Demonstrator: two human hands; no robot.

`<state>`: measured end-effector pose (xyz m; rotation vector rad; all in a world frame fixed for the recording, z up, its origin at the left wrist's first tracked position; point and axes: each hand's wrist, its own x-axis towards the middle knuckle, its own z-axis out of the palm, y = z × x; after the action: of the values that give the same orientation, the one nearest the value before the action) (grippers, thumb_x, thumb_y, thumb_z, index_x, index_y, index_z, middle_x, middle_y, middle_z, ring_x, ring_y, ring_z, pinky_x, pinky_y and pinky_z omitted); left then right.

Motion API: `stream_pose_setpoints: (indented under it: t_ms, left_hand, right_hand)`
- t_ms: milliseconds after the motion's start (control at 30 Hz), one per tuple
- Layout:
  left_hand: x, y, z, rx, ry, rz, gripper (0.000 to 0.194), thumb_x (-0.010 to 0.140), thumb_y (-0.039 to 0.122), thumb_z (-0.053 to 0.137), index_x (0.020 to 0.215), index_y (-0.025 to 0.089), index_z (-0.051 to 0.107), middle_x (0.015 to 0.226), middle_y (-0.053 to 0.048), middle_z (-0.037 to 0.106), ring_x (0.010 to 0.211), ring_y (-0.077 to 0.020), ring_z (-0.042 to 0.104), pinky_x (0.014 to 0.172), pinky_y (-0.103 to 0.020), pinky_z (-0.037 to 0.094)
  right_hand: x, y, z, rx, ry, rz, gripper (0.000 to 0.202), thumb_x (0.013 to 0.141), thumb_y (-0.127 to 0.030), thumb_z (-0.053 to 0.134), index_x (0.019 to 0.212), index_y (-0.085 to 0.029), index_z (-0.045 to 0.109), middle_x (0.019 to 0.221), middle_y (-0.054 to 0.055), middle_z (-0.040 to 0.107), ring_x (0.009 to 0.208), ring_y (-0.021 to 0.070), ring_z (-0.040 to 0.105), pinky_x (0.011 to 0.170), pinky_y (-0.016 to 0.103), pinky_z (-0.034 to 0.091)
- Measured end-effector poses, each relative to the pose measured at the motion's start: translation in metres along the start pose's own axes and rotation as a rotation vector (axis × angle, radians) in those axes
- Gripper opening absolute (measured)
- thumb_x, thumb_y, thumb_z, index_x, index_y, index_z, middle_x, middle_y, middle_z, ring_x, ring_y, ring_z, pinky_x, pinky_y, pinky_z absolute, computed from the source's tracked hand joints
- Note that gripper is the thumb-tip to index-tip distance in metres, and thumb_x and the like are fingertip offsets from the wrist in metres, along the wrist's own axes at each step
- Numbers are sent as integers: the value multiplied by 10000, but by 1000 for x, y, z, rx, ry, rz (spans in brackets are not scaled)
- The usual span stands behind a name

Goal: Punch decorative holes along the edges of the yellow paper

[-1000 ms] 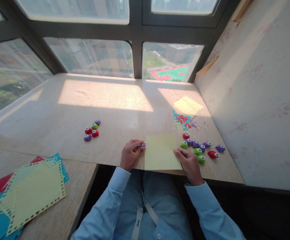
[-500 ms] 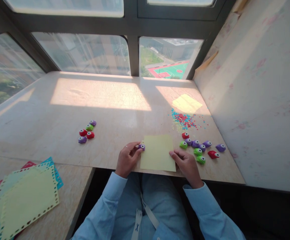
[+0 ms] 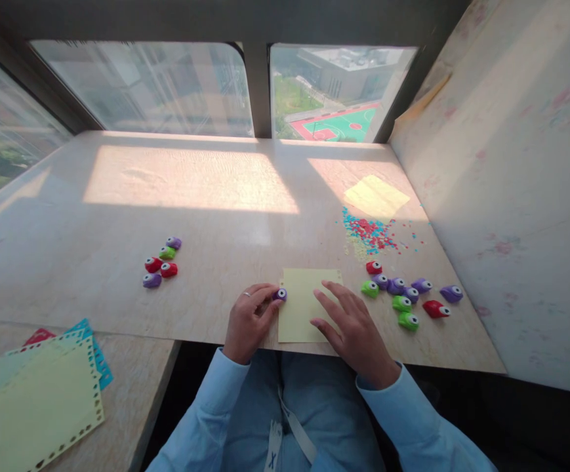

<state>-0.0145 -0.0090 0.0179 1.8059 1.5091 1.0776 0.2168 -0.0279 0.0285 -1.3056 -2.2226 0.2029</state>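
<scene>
A small purple craft punch [image 3: 280,294] is pinched between the thumb and fingers of my left hand [image 3: 251,321], at the left edge of a pale yellow sheet of paper [image 3: 297,324]. Small notches show near the sheet's upper corners. My right hand [image 3: 351,328] is over the sheet's right half with its fingers spread and nothing held in them. Whether its fingertips touch the paper I cannot tell. The sheet lies flat by the table's front edge.
Several red, green and purple punches [image 3: 401,303] stand at the right, and another group [image 3: 168,269] at the left. Behind the right group lie scattered confetti [image 3: 370,233] and a yellow sheet [image 3: 377,196]. Hole-edged coloured sheets [image 3: 43,406] are stacked at the lower left.
My right hand has let go of the sheet's right edge and moved left over it, fingers spreading. My left hand still holds the purple punch at the left edge. The view has tilted down.
</scene>
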Motion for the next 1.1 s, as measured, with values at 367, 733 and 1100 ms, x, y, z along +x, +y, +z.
stream_pose_setpoints:
  t_ms: [367,733,1100]
  left_hand:
    - [11,1,3,76,16,12,173,878,280,628,1003,206,723,1041,-76,702,944,-186,658,788,-300,556]
    - [11,0,-5,53,-57,29,175,871,256,645,1023,217,724,1046,-70,705,933,-171,661,773,-279,554]
    - [10,2,-5,79,-64,-8,198,873,266,643,1058,216,696,1068,-72,685,914,-168,647,769,-287,548]
  right_hand:
    - [-7,6,13,-5,-126,-40,355,940,-326,555,1257,-178,614,1424,151,521,1361,295,429,1070,531,413]
    - [-6,4,12,6,-153,-13,363,933,-311,567,1268,-176,610,1440,151,503,1378,287,405,1093,526,393]
    - [-5,3,10,19,-168,6,355,939,-302,564,1269,-179,600,1450,142,494,1389,281,388,1100,518,385]
